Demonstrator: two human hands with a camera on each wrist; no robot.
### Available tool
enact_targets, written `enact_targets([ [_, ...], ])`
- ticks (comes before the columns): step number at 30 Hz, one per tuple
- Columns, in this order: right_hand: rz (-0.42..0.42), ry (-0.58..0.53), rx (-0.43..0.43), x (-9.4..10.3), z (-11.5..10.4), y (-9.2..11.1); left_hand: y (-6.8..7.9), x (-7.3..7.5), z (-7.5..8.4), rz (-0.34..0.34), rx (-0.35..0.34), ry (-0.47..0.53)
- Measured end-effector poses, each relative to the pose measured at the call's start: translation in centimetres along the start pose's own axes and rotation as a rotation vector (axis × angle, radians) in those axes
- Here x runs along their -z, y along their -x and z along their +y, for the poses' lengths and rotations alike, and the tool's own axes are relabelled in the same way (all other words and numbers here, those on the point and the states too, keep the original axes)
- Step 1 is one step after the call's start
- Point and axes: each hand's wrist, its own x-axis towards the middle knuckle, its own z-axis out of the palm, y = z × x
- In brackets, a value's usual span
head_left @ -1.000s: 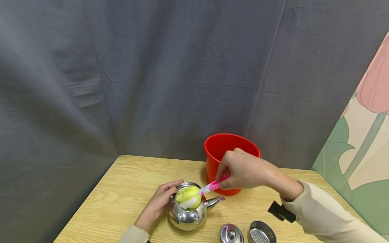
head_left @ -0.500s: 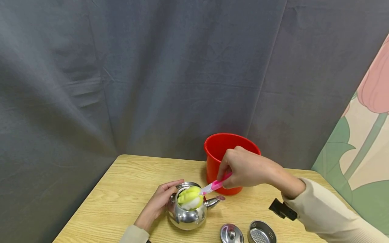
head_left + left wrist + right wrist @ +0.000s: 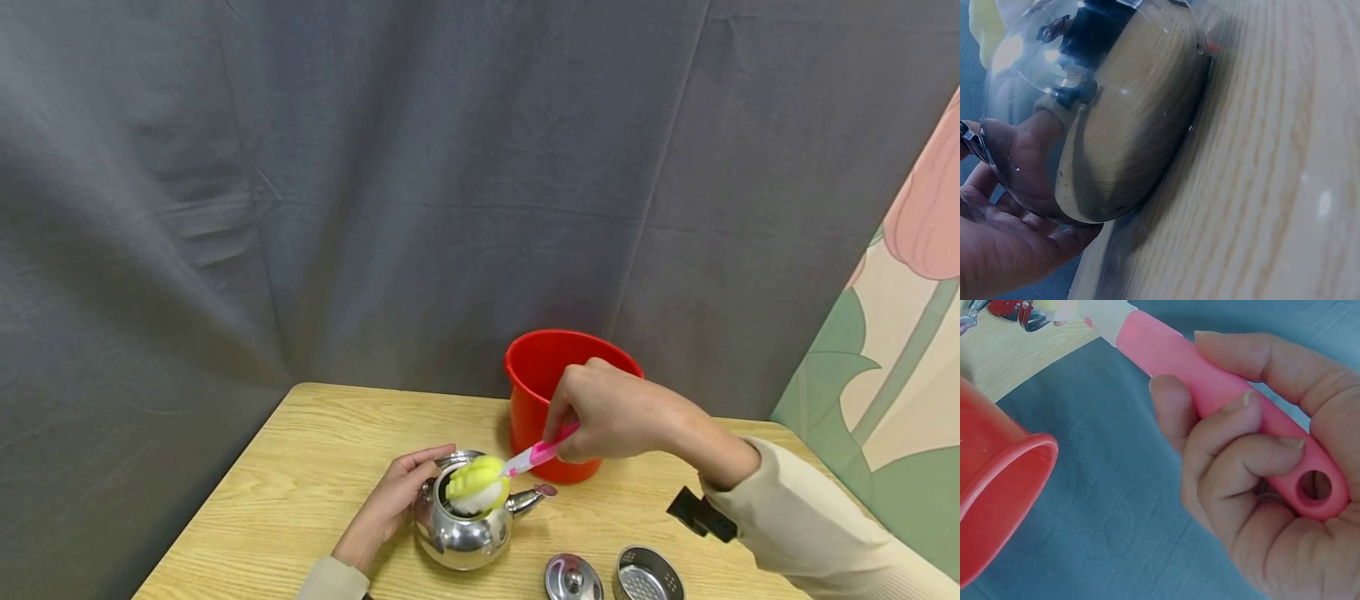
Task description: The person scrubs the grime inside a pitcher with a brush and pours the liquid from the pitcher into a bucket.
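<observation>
A shiny steel teapot [image 3: 463,537] stands on the table, its lid off and its spout toward the right. My left hand [image 3: 397,496] holds the pot at its left side, near the rim; in the left wrist view, the fingers [image 3: 1029,231] lie against the polished body. The right hand [image 3: 611,412] grips the pink handle [image 3: 1222,387] of a sponge cleaning brush, fingers curled round it. The brush's yellow and white sponge head [image 3: 480,483] sits tilted in the pot's mouth, partly above the rim. Its lower part is hidden inside.
Behind the right hand stands a red bucket [image 3: 528,408]. A steel lid [image 3: 573,577] and a perforated strainer basket [image 3: 647,575] lie at the front of the wooden table [image 3: 315,467]. A grey curtain [image 3: 450,208] hangs behind.
The right hand has drawn the sponge brush slightly up and to the right, so more of the pot's dark opening shows at its left. The left hand and teapot stay nearly still.
</observation>
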Motion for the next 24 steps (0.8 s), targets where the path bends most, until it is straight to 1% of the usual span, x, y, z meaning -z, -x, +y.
enact_targets([
  [5,0.005,-0.014,-0.014,-0.03,-0.04,0.00,-0.01,0.01,0.04,0.003,-0.002,-0.007],
  [13,0.019,0.002,-0.028,-0.05,-0.28,-0.15,0.08,0.11,0.00,-0.006,-0.009,0.002],
  [17,0.030,0.013,-0.017,-0.06,-0.32,-0.25,0.15,0.14,0.00,-0.010,-0.013,-0.002],
  [24,0.044,0.014,0.002,-0.17,-0.27,-0.41,0.28,0.19,0.03,0.006,-0.026,-0.031],
])
